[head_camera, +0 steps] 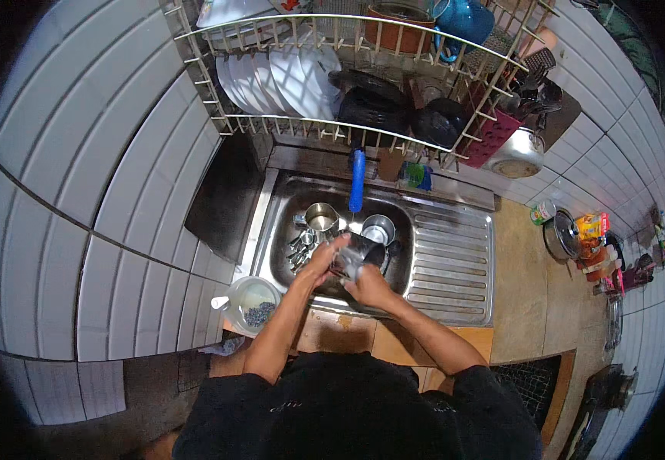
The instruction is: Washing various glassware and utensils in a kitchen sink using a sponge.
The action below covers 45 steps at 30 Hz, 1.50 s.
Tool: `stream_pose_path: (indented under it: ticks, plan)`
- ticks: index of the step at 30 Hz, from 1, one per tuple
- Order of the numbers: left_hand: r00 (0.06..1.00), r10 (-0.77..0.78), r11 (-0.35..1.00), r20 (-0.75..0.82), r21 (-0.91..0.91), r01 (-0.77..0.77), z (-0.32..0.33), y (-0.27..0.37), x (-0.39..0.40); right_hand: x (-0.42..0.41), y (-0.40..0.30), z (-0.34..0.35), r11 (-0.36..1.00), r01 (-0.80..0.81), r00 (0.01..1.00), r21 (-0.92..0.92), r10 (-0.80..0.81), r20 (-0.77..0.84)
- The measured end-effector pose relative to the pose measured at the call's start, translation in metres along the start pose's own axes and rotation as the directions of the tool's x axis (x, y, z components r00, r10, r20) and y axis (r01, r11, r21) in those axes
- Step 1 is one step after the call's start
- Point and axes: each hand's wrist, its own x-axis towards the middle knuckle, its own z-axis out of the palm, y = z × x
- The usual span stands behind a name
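Over the stainless steel sink basin point(404, 276), I hold a dark, shiny cylindrical cup point(374, 253) between both hands. My left hand point(324, 260) grips its left side, and my right hand point(368, 287) is on its near right side; motion blurs the fingers. Beyond the cup, a blue tap sleeve point(357, 181) points down into the basin. A metal mug point(321, 218) stands upright at the back left of the sink, above a heap of metal cutlery point(299, 253). A small metal pot point(378, 230) sits at the back right, partly behind the held cup.
A wire dish rack point(332, 118) with plates and pans hangs above the sink. To the right lies a ribbed drainboard point(450, 264). A translucent tub point(252, 302) holding liquid and a scouring pad stands front left. A lidded pot point(561, 234) stands on the right counter.
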Motion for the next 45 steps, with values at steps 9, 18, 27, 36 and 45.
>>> stream_pose_path:
  ticks: [9, 18, 27, 36, 45]
  plan:
    - [0.972, -0.018, 0.972, 0.233, -0.224, 0.072, -0.013, 0.011, 0.005, 0.004, 0.013, -0.01, 0.988, -0.022, 0.997, -0.156, 0.033, 0.068]
    - [0.964, 0.24, 0.938, 0.109, -0.283, -0.202, -0.019, -0.025, 0.01, 0.006, -0.001, -0.01, 0.923, -0.136, 0.987, 0.36, 0.157, -0.029]
    - [0.959, 0.25, 0.929, -0.134, -0.246, -0.277, 0.006, -0.027, 0.009, 0.018, -0.001, -0.002, 0.644, -0.409, 0.827, 0.647, 0.561, -0.035]
    - [0.966, -0.214, 0.966, 0.146, -0.113, 0.231, -0.011, 0.002, 0.005, 0.009, 0.011, 0.01, 0.975, -0.187, 0.982, 0.123, 0.184, 0.039]
    - [0.867, 0.383, 0.917, 0.318, -0.242, -0.316, -0.023, -0.029, 0.005, 0.019, 0.029, 0.002, -0.133, -0.323, 0.881, 0.937, 0.32, 0.349]
